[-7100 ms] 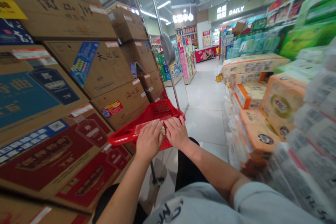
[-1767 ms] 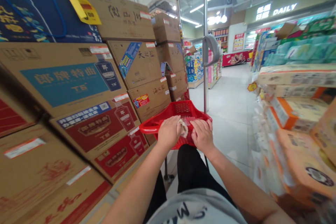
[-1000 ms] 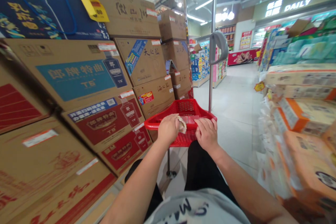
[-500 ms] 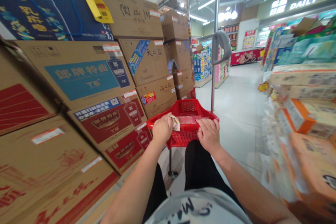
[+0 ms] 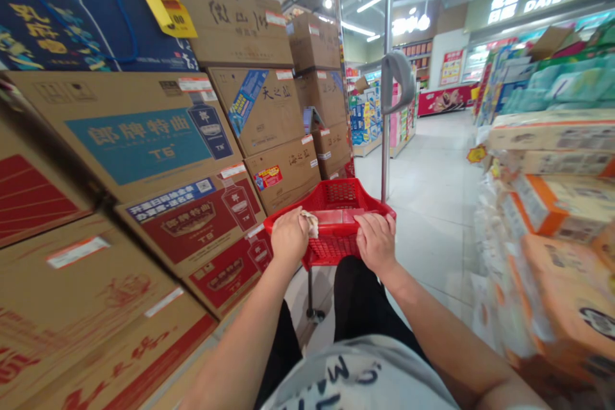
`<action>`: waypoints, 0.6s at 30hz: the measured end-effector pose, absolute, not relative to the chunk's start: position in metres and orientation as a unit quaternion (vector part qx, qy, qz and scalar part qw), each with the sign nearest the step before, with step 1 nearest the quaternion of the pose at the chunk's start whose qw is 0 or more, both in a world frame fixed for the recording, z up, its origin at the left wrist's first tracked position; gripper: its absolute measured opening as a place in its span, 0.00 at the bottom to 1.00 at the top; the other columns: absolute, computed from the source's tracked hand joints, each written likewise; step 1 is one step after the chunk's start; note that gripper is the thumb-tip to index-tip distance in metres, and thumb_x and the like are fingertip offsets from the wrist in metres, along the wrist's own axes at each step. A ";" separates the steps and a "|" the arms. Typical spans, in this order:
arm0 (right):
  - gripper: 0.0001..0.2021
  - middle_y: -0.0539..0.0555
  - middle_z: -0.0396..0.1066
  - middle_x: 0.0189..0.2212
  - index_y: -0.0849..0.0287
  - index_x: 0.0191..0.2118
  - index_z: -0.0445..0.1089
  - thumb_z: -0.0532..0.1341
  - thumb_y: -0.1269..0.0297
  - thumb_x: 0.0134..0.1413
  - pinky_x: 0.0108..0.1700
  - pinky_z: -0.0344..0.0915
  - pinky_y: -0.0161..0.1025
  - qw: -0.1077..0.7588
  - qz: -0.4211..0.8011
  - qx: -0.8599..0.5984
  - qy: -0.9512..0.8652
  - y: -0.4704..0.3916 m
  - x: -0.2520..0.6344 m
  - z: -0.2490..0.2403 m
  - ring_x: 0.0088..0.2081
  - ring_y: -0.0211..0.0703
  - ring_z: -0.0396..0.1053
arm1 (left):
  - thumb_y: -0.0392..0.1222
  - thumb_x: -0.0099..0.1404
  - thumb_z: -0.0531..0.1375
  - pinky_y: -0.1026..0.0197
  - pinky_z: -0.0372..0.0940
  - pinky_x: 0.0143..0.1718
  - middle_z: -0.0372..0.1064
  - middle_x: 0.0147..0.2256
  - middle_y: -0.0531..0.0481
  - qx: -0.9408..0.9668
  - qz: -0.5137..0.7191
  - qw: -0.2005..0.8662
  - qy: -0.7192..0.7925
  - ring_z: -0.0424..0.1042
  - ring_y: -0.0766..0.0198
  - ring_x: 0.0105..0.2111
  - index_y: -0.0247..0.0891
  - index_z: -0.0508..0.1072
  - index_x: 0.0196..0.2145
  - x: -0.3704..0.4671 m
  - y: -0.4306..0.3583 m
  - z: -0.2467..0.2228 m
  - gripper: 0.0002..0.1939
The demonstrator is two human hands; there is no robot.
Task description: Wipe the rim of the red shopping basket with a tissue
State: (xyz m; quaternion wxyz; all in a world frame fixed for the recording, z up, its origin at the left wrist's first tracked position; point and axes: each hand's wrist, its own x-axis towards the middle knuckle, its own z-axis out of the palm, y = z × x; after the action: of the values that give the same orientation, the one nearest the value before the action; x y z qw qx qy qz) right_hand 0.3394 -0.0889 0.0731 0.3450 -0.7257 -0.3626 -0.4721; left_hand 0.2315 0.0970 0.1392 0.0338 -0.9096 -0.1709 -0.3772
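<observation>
A red plastic basket cart (image 5: 331, 250) stands right in front of my body, its wheel showing below. My left hand (image 5: 289, 235) is closed at the left of its near rim, with a crumpled whitish cloth or paper (image 5: 311, 224) pinched at the thumb side. At the right of the same rim, my right hand (image 5: 377, 240) has its fingers curled over the edge. Between the hands runs a pinkish-red handle strip (image 5: 336, 218). The undersides of both hands are hidden.
Stacked cardboard cartons (image 5: 139, 141) line the left side close by. A metal pole (image 5: 387, 154) with a grey loop (image 5: 398, 82) rises just beyond the cart. Packaged goods (image 5: 567, 262) are piled at the right. A pale floor aisle (image 5: 427, 173) leads ahead.
The whole view has shifted slightly, with cartons, pole and cart a little further left in the picture. Both hands keep their places on the cart.
</observation>
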 end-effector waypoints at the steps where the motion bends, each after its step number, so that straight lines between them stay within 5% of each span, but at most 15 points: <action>1: 0.16 0.55 0.70 0.46 0.58 0.51 0.67 0.54 0.68 0.56 0.60 0.44 0.51 0.349 -0.473 -0.725 -0.360 -0.088 0.339 0.073 0.51 0.47 0.61 | 0.40 0.67 0.44 0.51 0.57 0.55 0.68 0.50 0.42 -0.909 -0.384 0.036 -0.157 0.65 0.54 0.52 0.32 0.68 0.51 0.232 0.091 0.138 0.20; 4: 0.16 0.55 0.69 0.46 0.58 0.51 0.67 0.54 0.69 0.56 0.60 0.43 0.50 0.349 -0.474 -0.724 -0.360 -0.089 0.338 0.074 0.51 0.47 0.60 | 0.39 0.66 0.47 0.51 0.53 0.59 0.63 0.55 0.45 -0.918 -0.384 0.041 -0.089 0.57 0.55 0.58 0.34 0.64 0.55 0.233 0.076 0.134 0.21; 11: 0.17 0.56 0.69 0.47 0.58 0.52 0.66 0.54 0.69 0.57 0.61 0.44 0.50 0.338 -0.457 -0.732 -0.376 -0.092 0.337 0.076 0.52 0.47 0.59 | 0.39 0.68 0.43 0.51 0.61 0.52 0.72 0.45 0.42 -0.912 -0.372 0.004 -0.171 0.69 0.56 0.46 0.32 0.71 0.46 0.240 0.096 0.144 0.20; 18: 0.13 0.56 0.70 0.43 0.59 0.45 0.70 0.52 0.69 0.57 0.60 0.47 0.53 0.384 -0.427 -0.746 -0.338 -0.091 0.327 0.092 0.49 0.47 0.63 | 0.37 0.65 0.51 0.50 0.56 0.57 0.66 0.52 0.44 -0.920 -0.389 0.010 -0.040 0.63 0.55 0.54 0.36 0.67 0.51 0.245 0.060 0.134 0.18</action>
State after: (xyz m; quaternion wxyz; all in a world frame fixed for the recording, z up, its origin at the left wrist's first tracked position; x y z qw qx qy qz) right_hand 0.3274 -0.0914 0.0915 0.3839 -0.7458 -0.3378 -0.4270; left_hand 0.2446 0.0596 0.1341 0.0104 -0.9202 -0.0400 -0.3893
